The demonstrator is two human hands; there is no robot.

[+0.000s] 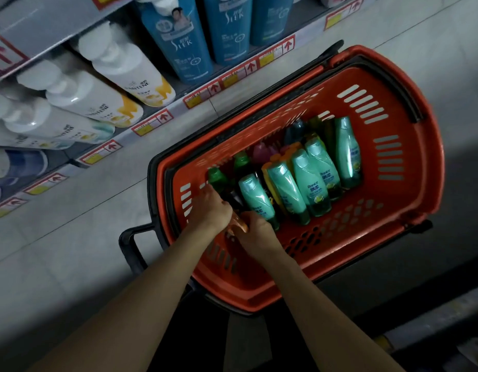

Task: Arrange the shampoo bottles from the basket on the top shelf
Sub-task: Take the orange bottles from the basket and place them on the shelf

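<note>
An orange basket (409, 167) stands on the floor and holds several light green shampoo bottles (311, 186) lying side by side, with darker green bottles (217, 179), a pink one and orange ones under them. Both my hands are inside its near left end. My right hand (255, 233) curls round an orange bottle (239, 224) that shows between the two hands. My left hand (212, 206) reaches down beside a dark bottle (232, 198); its fingertips are hidden, so its hold is unclear.
Store shelves run along the left and top. White pump bottles (120, 64) fill one shelf and tall blue bottles (179, 41) stand further along. A strip of price tags (213, 89) lines the shelf edge. The basket's black pull handle (130, 245) juts out at left over the grey tiled floor.
</note>
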